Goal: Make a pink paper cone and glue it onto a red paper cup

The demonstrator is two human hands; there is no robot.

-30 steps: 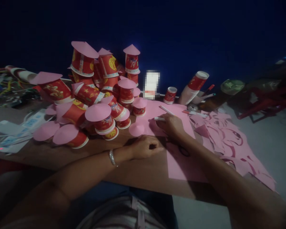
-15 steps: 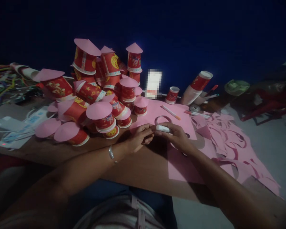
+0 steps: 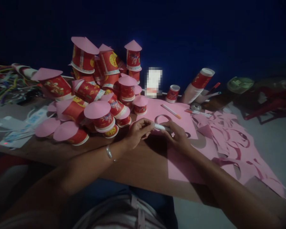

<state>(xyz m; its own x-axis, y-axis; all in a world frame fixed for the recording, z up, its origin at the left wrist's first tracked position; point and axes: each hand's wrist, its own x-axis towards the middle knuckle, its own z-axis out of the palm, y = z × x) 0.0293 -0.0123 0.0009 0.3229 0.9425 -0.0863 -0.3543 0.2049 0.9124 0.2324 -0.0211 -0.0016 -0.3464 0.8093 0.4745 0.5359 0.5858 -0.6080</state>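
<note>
A small white tube-like thing is held level between my two hands, and its exact kind is too blurred to tell. My left hand pinches its left end with thumb and fingers. On the other side, my right hand is closed around its right end. Just behind the hands, a ring-shaped roll stands on pink paper. To the left are piled several red patterned paper cups with pink paper cones on top, one cup being close to my left hand.
An orange-ended marker lies on the paper. A single red cup and a leaning cup stack stand at the back. Cut pink scraps cover the right side. A power strip with cables is at far left.
My left hand has closed on the left end of the white thing, which has turned and shifted slightly left. My right hand has its grip nearer the right end. The view has shifted slightly.
</note>
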